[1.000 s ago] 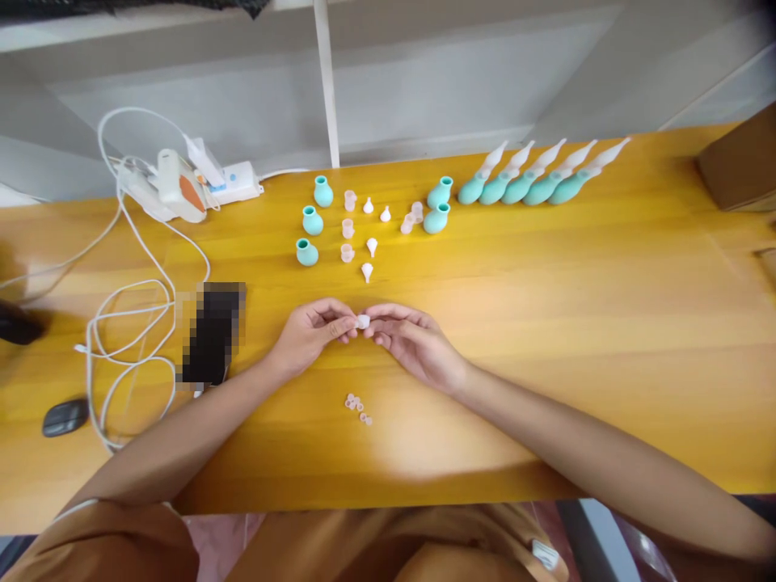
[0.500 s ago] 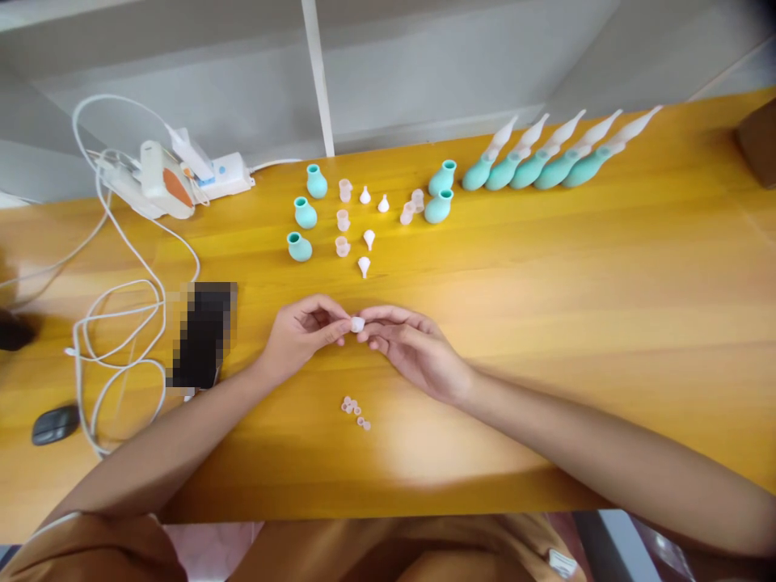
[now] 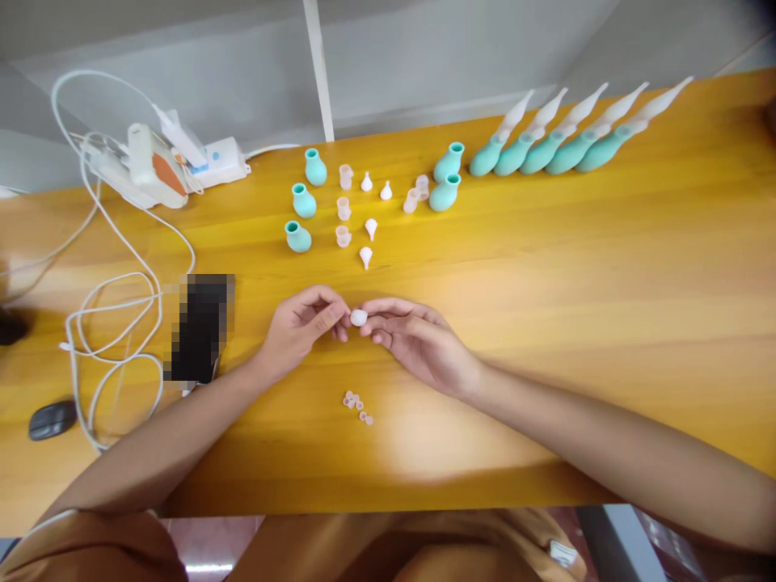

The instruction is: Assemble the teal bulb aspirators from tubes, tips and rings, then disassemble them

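White pc held btwn both hands, mid bench. R hand: thumb + index pinching its right side. L hand: thumb + index bunched at its left edge, can't tell if gripping. Two-sided hold prob. b/c pc is tiny. Clear cups, white funnels, teal bulbs grouped by type beyond, prob. for easy pick. Tiny rings on near side, prob. to avoid mixing. Nozzled bulbs lined up far right, apart from hands.
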Available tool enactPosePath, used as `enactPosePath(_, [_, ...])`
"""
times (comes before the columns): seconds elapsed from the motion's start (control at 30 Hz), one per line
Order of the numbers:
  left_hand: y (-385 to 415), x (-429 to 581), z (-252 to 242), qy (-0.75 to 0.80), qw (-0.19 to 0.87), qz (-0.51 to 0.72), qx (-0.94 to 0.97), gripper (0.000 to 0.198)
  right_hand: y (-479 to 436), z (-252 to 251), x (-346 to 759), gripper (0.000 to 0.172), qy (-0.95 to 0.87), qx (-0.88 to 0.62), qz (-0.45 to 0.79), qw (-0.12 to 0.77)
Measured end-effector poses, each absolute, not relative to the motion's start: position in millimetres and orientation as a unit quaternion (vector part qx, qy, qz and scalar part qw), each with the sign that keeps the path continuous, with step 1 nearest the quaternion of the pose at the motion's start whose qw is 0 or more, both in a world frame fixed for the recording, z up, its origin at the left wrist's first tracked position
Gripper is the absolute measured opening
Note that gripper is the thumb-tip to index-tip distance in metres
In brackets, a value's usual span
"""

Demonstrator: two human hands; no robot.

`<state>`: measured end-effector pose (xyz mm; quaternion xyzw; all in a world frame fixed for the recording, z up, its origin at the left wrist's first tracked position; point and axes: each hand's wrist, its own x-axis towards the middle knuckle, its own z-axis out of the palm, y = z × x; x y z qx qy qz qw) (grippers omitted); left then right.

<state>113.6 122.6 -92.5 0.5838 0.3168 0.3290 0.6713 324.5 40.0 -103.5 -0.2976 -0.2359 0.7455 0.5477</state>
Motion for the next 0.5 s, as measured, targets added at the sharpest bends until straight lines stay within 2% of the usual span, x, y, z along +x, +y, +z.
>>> enactPosePath(0.3, [120.9, 116.3, -88.7, 0.267, 0.651, 0.334, 0.627, 0.021, 40.8, -105.8, 326.7, 0.022, -0.227, -0.285, 0.755, 0.546])
enactPosePath(0.43, [118.9, 117.9, -93.1, 0.250, 0.614, 0.349, 0.663, 0.035, 40.0, -104.7, 326.7, 0.023, -0.239, -0.289, 0.750, 0.545])
enactPosePath(0.5, [118.2, 118.0, -94.0, 0.243, 0.597, 0.348, 0.680, 0.033, 39.4, -104.2, 326.6, 0.024, -0.246, -0.288, 0.745, 0.549])
